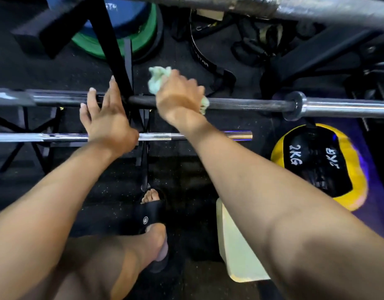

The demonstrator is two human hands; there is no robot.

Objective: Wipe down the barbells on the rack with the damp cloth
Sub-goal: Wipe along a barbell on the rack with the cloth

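Risk first: the crumpled pale green cloth [157, 80] is bunched under the right hand [179, 95], whose fingers curl over it and around the dark matte steel barbell shaft [241, 104] on the black metal rack [119, 61]. Most of the cloth pokes out above the knuckles, only a scrap below — a hard stroke toward the collar could pull it free or leave the palm, not the cloth, dragging on the knurl. A snag where the shaft meets the rack upright looks likely too.

Left hand [104, 116] is spread, fingers straight, resting across the shiny chrome bar [56, 98] on the left; if it bears weight there, that bar might roll on its hooks.

Count: 4 bars in view — the dark one being wiped, the chrome one under the left hand, 1 thinner polished bar [46, 137] lower down, 1 grey worn bar [316, 9] across the top. 1 cloth. 1 yellow-and-black 2KG medicine ball [316, 165]. Green and blue plates [126, 24], stacked; number unclear.
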